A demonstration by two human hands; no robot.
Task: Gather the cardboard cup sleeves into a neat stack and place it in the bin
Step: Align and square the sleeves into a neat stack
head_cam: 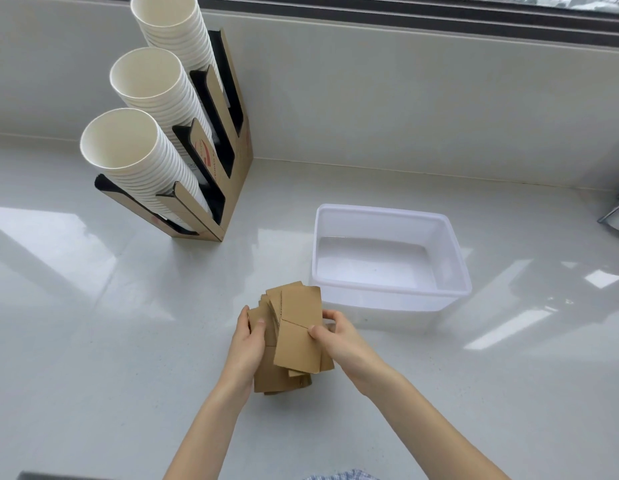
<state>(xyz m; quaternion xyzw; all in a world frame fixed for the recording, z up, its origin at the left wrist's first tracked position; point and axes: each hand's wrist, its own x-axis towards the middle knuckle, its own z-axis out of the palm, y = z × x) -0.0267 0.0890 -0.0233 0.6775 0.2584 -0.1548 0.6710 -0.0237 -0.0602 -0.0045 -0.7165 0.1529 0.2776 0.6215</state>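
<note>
Pale tabletop (pixel 93 341). White bin (pixel 453 258) empty, just beyond the hands. Cup sleeves (pixel 294 337) bunched but fanned, uneven, held above the tabletop. Left hand (pixel 247 344) and right hand (pixel 339 337) clamp opposite edges. Step: squaring the stack. Next: align edges, then lift into bin.

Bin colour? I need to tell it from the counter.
Translucent white bin, seen in the head view.
</note>
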